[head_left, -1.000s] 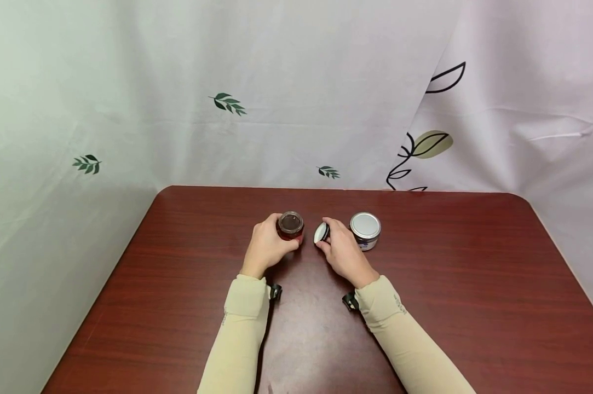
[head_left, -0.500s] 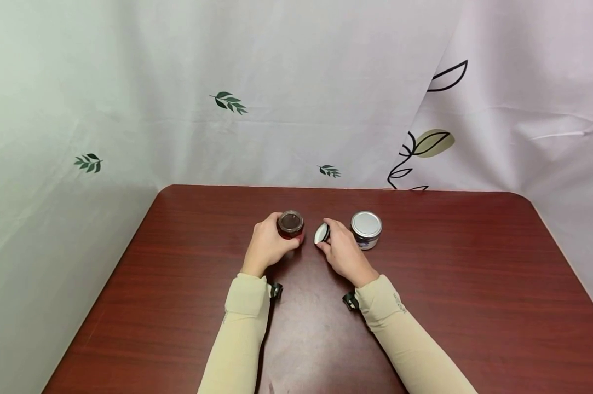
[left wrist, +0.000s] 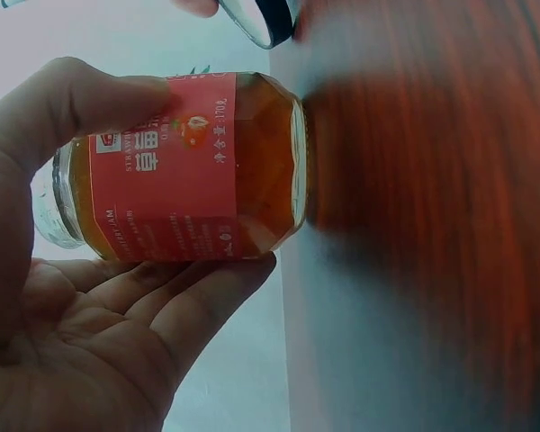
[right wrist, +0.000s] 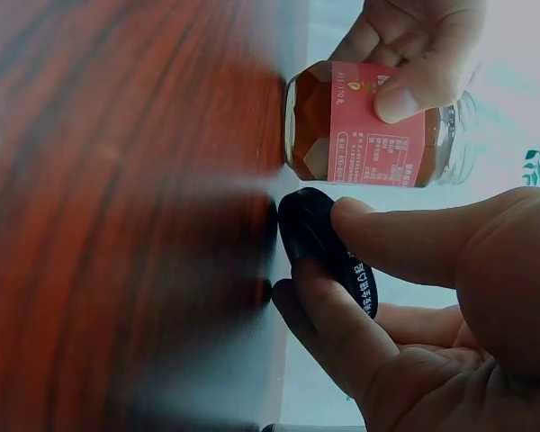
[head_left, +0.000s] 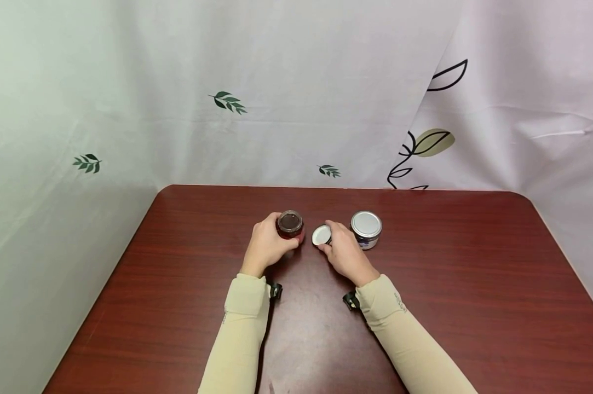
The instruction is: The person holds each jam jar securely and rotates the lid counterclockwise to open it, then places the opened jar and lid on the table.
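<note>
A strawberry jam jar with a red label stands upright, its glass mouth uncovered and dark jam inside. My left hand grips its side, thumb on the label and fingers behind it. Just right of the jar, my right hand pinches a black lid between thumb and fingers. In the head view the white inside of the lid faces up. The wrist view shows the lid tilted, its lower edge at the tabletop; whether it fully touches, I cannot tell.
A short round tin with a silver top stands right behind my right hand, close to the knuckles. The reddish-brown wooden table reaches back to a white curtain with leaf prints.
The lid in my right hand has tipped from nearly on edge to flatter, white inside turned upward, and sits slightly lower. My left hand and the jar stay in place.
</note>
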The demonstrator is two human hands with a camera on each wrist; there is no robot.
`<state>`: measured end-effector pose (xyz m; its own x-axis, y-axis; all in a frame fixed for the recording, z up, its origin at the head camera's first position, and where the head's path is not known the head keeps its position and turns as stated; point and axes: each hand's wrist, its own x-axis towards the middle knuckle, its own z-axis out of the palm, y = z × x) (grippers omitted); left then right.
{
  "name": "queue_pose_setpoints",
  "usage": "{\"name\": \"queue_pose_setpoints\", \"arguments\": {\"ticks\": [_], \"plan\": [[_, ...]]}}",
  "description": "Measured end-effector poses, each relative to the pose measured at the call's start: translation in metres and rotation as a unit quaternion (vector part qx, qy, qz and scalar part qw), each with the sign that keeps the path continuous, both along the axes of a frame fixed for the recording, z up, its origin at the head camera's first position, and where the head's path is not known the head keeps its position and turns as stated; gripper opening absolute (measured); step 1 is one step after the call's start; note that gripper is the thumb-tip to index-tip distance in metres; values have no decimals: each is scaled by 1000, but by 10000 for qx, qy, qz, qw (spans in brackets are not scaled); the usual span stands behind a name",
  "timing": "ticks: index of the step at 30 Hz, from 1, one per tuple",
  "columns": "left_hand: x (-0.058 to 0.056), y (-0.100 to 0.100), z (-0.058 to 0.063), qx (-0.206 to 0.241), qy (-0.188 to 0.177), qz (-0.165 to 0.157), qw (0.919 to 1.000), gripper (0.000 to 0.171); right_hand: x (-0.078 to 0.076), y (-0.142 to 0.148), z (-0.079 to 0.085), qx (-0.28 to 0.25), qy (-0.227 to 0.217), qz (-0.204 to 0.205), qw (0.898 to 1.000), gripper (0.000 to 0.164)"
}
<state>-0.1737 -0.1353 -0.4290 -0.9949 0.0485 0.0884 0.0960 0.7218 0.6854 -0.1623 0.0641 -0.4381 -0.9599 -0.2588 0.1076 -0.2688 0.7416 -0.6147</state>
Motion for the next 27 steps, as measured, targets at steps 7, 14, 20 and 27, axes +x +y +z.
{"name": "queue_pose_setpoints", "arguments": {"ticks": [7, 14, 20, 27], "plan": [[0, 0, -1, 23, 28, -2, 10000, 64, 1, 2, -1, 37, 78, 44, 10000, 59], [0, -1, -2, 43, 18, 0, 10000, 63, 1, 2, -1, 164, -182, 9, 9997, 61], [0, -2, -2, 75, 8, 6, 10000, 63, 1, 2, -2, 153, -152, -10, 9998, 57], [-1, -2, -1, 96, 11, 29, 9999, 64, 1, 3, -2, -106, -64, 43, 9999, 54]]}}
